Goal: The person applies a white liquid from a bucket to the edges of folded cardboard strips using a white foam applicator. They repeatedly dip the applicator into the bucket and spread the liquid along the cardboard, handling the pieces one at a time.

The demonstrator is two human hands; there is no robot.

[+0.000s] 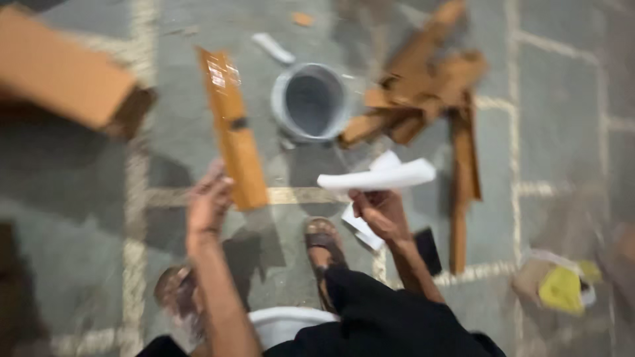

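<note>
Apparently sorting scraps, the left hand [208,201] grips a cardboard strip [233,129] upright while the right hand [380,211] pinches a white sheet [377,177] above the floor [562,99].

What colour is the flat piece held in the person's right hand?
White; the flat piece in the right hand shows in the head view.

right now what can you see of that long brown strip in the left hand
The long brown strip looks like flat cardboard, orange-brown, with glossy clear tape near its far end and a dark mark about midway. It is straight and narrow, tilted, its far end pointing away from the person. The left hand grips its near end, holding it above the grey paved floor, left of the grey bucket. Motion blur hides finer detail.
</note>
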